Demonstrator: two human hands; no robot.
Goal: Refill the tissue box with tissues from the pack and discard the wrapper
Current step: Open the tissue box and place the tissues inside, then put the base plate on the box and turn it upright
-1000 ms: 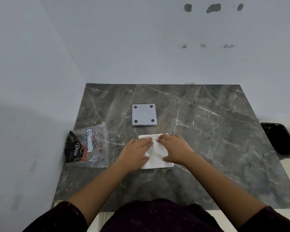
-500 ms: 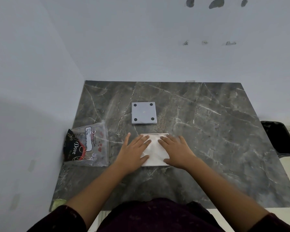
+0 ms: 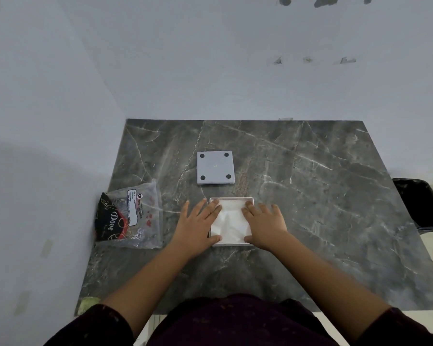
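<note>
Tissues (image 3: 230,221): seated in box (image 3: 231,199), table (image 3: 310,196) near-centre. Left hand (image 3: 198,227) and right hand (image 3: 264,226) lay flat, fingers spread, pressing the edges; gripping nothing. Lid (image 3: 215,167) lay just beyond, unfitted. Wrapper (image 3: 130,216) lay left, apparently emptied, undiscarded; bin (image 3: 423,203) far right.

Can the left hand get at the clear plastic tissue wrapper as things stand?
Probably yes: the clear plastic tissue wrapper lies just left of the left hand, with bare marble table between.
</note>
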